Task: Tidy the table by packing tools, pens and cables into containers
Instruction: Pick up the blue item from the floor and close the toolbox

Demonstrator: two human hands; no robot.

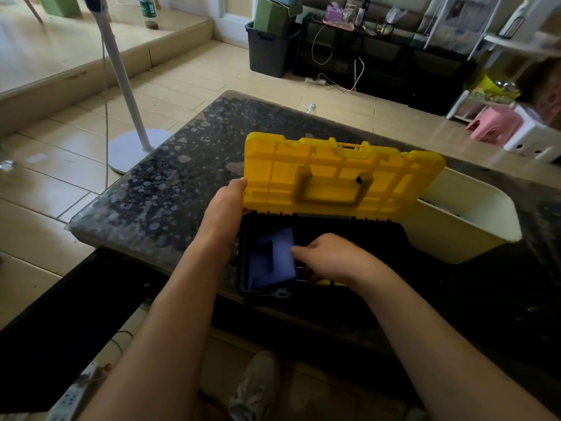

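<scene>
While left hand [225,205] holds lid [343,161] edge | right hand [332,258] inside toolbox [261,294]

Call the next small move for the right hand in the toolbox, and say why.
Probably lift the right hand clear of the black toolbox base. It sits down inside the base, fingers at the edge of the blue piece lying there, while the left hand holds the yellow lid up. The lid can't come down until that hand is out. Whether its grip holds anything is unclear.

Bin [473,235] right of toolbox [343,177]
</scene>
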